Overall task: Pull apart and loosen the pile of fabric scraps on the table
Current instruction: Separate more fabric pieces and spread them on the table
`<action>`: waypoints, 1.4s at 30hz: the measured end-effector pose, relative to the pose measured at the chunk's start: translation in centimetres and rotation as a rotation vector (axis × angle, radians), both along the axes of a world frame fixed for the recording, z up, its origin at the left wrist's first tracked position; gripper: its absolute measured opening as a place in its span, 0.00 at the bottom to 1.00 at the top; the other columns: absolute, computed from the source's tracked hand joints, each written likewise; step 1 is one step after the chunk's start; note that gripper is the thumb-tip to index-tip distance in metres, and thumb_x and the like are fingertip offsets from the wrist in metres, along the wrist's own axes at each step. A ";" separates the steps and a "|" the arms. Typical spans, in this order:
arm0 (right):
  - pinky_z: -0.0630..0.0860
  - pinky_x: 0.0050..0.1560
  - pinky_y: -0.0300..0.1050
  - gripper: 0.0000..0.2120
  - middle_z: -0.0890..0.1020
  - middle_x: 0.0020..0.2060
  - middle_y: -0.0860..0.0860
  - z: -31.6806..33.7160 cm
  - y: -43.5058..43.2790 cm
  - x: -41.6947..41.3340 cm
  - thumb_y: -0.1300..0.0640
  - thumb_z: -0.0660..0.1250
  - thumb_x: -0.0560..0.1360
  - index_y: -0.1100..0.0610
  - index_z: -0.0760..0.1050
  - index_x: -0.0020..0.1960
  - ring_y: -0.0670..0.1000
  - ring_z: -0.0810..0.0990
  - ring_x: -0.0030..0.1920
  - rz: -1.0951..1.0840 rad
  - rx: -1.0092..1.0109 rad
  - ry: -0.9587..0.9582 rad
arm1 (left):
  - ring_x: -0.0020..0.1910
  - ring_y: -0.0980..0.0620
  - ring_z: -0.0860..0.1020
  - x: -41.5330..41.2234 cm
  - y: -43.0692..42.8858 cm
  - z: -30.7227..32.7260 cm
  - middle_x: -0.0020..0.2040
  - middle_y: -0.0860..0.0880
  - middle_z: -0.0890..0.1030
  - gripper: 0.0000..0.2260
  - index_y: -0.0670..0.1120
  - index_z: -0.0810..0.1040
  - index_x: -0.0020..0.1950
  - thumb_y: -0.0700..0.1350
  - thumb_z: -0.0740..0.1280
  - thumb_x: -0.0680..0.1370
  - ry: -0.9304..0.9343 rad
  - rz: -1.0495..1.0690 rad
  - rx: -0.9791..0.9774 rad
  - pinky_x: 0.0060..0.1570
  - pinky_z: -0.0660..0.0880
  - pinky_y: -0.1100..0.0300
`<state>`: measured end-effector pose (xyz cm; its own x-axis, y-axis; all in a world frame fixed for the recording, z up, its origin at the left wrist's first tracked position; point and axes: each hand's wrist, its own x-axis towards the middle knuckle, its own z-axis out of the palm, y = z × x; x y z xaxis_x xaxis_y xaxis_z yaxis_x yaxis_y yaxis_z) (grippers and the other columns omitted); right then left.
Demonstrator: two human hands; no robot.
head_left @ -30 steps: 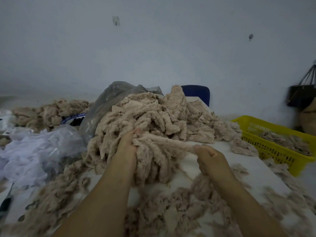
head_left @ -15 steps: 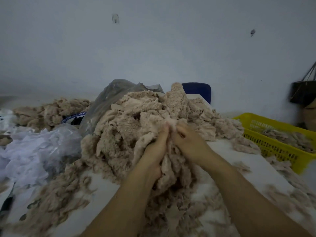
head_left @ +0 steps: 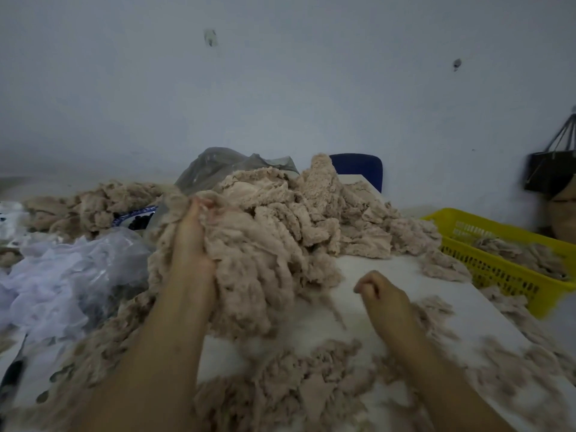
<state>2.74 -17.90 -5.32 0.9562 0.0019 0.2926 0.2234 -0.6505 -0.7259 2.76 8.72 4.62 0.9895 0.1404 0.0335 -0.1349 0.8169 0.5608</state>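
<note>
- Fabric first: the pile of fabric scraps [head_left: 280, 232] sat heaped on the white table [head_left: 377, 272], towards its far left. I judged it light, soft and fluffy, with strips so tangled that they would cling and drag their neighbours along rather than slip free.
- Nothing in it looked fragile, though I reckoned thin strips might stretch or shed lint under a hard tug.
- The best hold, to my eye, was a small handful at the pile's near edge, where loose ends hung down, with one hand anchoring the bulk while the other drew outwards.
- The left hand [head_left: 190, 241] was pressed into the pile's left flank, its fingers [head_left: 202, 203] curled over and clamped on a bunch near the top.
- The right hand [head_left: 385, 299] hung over bare tabletop, apart from the pile, its fingers [head_left: 365, 285] curled tight against the thumb. I saw no scrap in them, though a thin wisp could have hidden there.
- Looser scraps [head_left: 280, 385] lay scattered along the near edge.
</note>
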 end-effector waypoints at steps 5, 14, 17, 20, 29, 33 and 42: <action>0.73 0.43 0.28 0.10 0.78 0.52 0.32 4.0 2.2 -1.0 0.34 0.62 0.76 0.30 0.69 0.57 0.28 0.76 0.45 0.328 0.331 0.042 | 0.44 0.41 0.84 -0.2 -4.4 0.2 0.45 0.40 0.85 0.19 0.42 0.83 0.51 0.56 0.74 0.71 0.139 0.016 0.333 0.46 0.81 0.41; 0.80 0.43 0.39 0.13 0.86 0.50 0.48 4.4 2.4 0.2 0.55 0.65 0.78 0.50 0.77 0.62 0.48 0.84 0.51 0.383 0.575 0.235 | 0.52 0.54 0.82 -0.7 -12.5 -1.7 0.46 0.51 0.86 0.14 0.50 0.85 0.47 0.57 0.78 0.67 0.148 -0.382 0.886 0.53 0.79 0.59; 0.82 0.47 0.45 0.16 0.85 0.52 0.52 5.7 1.2 0.9 0.53 0.67 0.78 0.54 0.77 0.64 0.51 0.84 0.53 0.381 0.931 0.259 | 0.54 0.52 0.83 -0.8 -11.8 -1.8 0.52 0.49 0.86 0.27 0.47 0.81 0.57 0.60 0.77 0.63 0.033 -0.460 0.837 0.51 0.80 0.59; 0.83 0.44 0.48 0.15 0.86 0.49 0.55 7.4 0.5 2.0 0.54 0.67 0.77 0.57 0.78 0.62 0.54 0.85 0.50 0.240 1.043 0.276 | 0.49 0.54 0.84 -1.9 -11.6 -3.3 0.49 0.51 0.86 0.20 0.48 0.79 0.58 0.57 0.75 0.71 -0.008 -0.591 0.966 0.46 0.80 0.60; 0.82 0.51 0.58 0.14 0.83 0.53 0.63 8.1 -2.4 3.9 0.59 0.63 0.77 0.61 0.79 0.60 0.63 0.82 0.54 -0.030 1.215 0.190 | 0.49 0.44 0.72 -3.5 -8.2 -6.0 0.50 0.36 0.78 0.23 0.36 0.77 0.51 0.56 0.71 0.72 -0.011 -0.593 1.077 0.50 0.66 0.52; 0.83 0.42 0.57 0.12 0.84 0.48 0.63 7.2 -3.2 3.9 0.65 0.57 0.80 0.59 0.78 0.56 0.60 0.85 0.47 -0.072 1.382 0.152 | 0.28 0.52 0.63 -3.7 -6.3 -5.8 0.31 0.45 0.70 0.15 0.43 0.76 0.40 0.54 0.68 0.77 -0.095 -0.764 1.207 0.33 0.59 0.58; 0.83 0.40 0.50 0.10 0.85 0.48 0.56 7.7 -4.0 3.9 0.57 0.64 0.77 0.59 0.80 0.54 0.55 0.85 0.47 -0.060 1.320 0.308 | 0.29 0.59 0.74 -2.1 -5.8 -7.8 0.30 0.54 0.79 0.19 0.48 0.80 0.36 0.55 0.62 0.81 0.069 -0.275 1.313 0.31 0.71 0.68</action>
